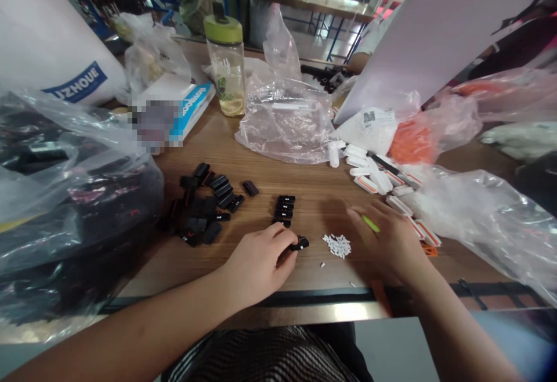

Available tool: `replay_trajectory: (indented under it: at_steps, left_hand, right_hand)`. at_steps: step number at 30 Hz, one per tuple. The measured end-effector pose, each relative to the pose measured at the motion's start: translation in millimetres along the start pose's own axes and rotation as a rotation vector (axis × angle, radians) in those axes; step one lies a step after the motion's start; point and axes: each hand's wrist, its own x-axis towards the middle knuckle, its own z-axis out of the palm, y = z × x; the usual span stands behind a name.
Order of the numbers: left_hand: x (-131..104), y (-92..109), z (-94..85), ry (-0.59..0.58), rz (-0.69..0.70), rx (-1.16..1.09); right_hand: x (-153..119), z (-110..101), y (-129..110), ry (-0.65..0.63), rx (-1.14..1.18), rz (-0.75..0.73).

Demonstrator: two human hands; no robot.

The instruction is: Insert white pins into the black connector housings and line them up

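Note:
My left hand (261,257) pinches a small black plastic connector housing (301,244) just above the table. Right behind it, several like black housings (285,206) stand in a short row. My right hand (385,234) is closed around a thin tool with a yellow-green handle (371,223); its thin end is too blurred to make out. Between my hands lies a little heap of tiny white pieces (337,246), with a loose white piece (322,265) in front of it. A pile of black housings (200,211) lies to the left, and a single housing (250,188) lies apart.
White parts with orange strips (374,176) are heaped at the right beside clear plastic bags (487,219). A large bag of black parts (65,208) fills the left side. Towards the back stand a green-lidded bottle (225,62), a blue-and-white box (191,106) and a crumpled bag (287,118).

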Motion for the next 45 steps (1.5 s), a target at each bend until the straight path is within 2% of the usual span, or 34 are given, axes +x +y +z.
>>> replay_trajectory:
  at_steps: [2,4,8,11,15,19,24,30,45]
  left_hand:
    - [-0.4,-0.9,0.0,-0.012,0.013,0.010]
    - [-0.4,-2.2,0.7,-0.018,0.021,0.015]
    - [-0.1,-3.2,1.9,-0.026,0.029,0.011]
    - [-0.8,-1.1,2.6,-0.023,0.020,0.016]
    - [-0.6,1.4,5.6,-0.033,0.022,0.057]
    - [1.2,-1.8,9.1,-0.043,0.072,0.024]
    - [1.0,-6.2,12.3,-0.009,0.086,-0.016]
    - [0.1,-6.4,15.3,0.027,0.093,-0.024]
    - [1.7,-5.3,14.2,-0.001,0.068,-0.020]
  right_hand:
    - [-9.1,1.0,8.7,0.016,-0.003,-0.028]
    - [-17.9,2.1,9.6,0.074,0.097,-0.018]
    - [-27.9,1.8,-6.6,0.190,0.374,0.177]
    - [-28.5,3.6,-25.6,0.152,0.610,0.329]
    - [-27.4,13.5,-47.7,0.074,0.808,0.412]
    - [-28.3,25.1,-59.3,0.071,0.834,0.422]
    - [-29.2,31.5,-62.0,0.079,0.814,0.387]
    - [-29.9,34.5,-63.4,0.078,0.789,0.441]
    - [-29.8,34.8,-67.1,0.105,0.808,0.425]
